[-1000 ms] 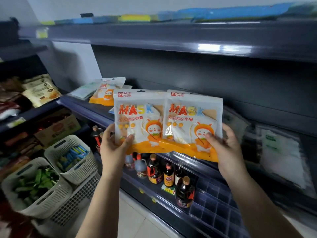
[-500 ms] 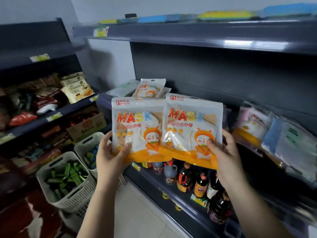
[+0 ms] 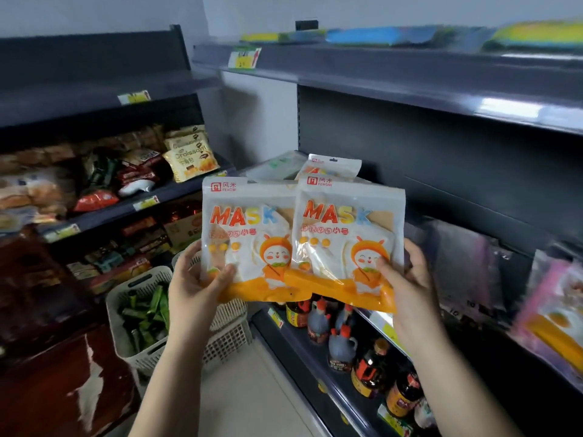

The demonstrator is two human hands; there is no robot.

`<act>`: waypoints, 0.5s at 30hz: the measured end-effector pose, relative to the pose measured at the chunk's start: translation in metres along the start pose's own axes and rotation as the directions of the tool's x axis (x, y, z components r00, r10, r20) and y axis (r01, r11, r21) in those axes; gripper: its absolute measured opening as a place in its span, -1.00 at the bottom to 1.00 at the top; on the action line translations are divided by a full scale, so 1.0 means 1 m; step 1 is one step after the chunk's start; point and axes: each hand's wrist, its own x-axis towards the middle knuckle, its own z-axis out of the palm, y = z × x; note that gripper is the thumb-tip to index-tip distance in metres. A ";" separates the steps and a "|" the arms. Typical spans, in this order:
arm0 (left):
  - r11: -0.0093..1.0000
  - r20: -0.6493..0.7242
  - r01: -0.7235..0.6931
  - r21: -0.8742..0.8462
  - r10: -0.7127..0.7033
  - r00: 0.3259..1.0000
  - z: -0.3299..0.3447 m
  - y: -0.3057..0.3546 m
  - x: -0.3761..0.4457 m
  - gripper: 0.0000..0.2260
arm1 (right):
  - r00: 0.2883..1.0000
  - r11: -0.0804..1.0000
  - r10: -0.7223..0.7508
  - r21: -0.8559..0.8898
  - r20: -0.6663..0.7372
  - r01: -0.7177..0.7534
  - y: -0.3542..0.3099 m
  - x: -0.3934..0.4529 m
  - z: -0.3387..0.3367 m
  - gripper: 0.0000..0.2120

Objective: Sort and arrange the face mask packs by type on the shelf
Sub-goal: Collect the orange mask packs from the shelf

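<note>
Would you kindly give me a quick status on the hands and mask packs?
Left hand grips left mask pack. Right hand grips right mask pack, overlapping it. Both off the shelf. Nothing blocking.

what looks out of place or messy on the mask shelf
On the dark grey metal shelf, loose packs lie jumbled: an orange-and-white mask pack at the far left end leans askew over pale green packs, types mixed.
</note>
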 end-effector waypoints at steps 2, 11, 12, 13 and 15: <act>1.000 -0.033 -0.010 0.005 0.010 0.999 0.001 -0.001 0.009 -0.51 | 1.000 1.000 0.013 -0.014 0.009 -0.013 0.004 0.015 0.007 -0.63; 1.000 -0.083 0.011 0.006 -0.011 0.996 -0.009 -0.020 0.037 -0.51 | 0.991 0.996 0.083 0.013 0.106 -0.085 0.023 0.049 0.049 -0.64; 1.000 -0.083 0.013 -0.002 -0.013 0.996 -0.011 -0.020 0.042 -0.52 | 0.990 0.996 0.088 0.011 0.112 -0.090 0.024 0.051 0.054 -0.64; 1.000 -0.083 0.014 -0.005 -0.014 0.996 -0.013 -0.021 0.049 -0.53 | 0.989 0.996 0.090 0.009 0.113 -0.092 0.025 0.054 0.060 -0.63; 1.000 -0.081 0.007 0.001 -0.007 0.997 -0.015 -0.020 0.063 -0.55 | 0.991 0.996 0.086 0.002 0.102 -0.087 0.026 0.059 0.072 -0.63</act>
